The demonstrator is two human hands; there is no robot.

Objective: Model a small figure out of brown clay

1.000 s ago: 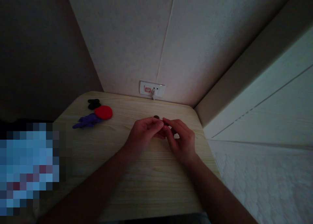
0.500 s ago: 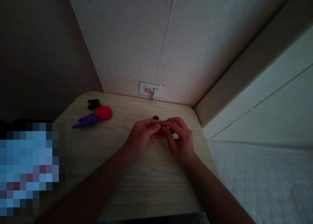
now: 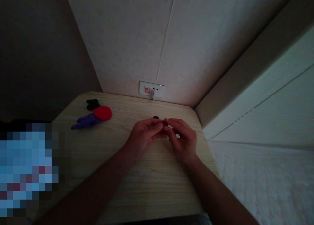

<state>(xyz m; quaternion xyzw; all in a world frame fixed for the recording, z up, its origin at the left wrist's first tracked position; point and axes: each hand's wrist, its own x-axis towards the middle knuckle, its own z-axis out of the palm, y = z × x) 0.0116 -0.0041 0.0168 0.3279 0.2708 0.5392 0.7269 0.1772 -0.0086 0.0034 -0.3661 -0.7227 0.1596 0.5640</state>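
- The right hand [image 3: 183,138] pinches a small dark lump [image 3: 165,123] between thumb and forefinger.
- The left hand [image 3: 143,135] meets it from the other side, thumb and fingers closed on the lump's near-hidden left end; fingers cover much of the lump, so its full shape cannot be told.
- Both hands are above the middle of the table [image 3: 132,192], the forearms reaching in from the near edge.
- Just beyond the left fingers sits a dark ball [image 3: 156,117], its lower part hidden by them; whether they touch it cannot be told.
- Well to the left, a flat red disc [image 3: 102,113] lies on the table, overlapping the end of a lumpy purple piece [image 3: 87,121].
- Behind these two is a black piece [image 3: 92,105], right by the disc's upper left edge.
- On the wall [image 3: 127,38] at the table's far edge is a white socket [image 3: 160,91] with a red switch and a pale plug [image 3: 152,93].
- Right of the table lies a whitish quilted cloth [image 3: 257,182].
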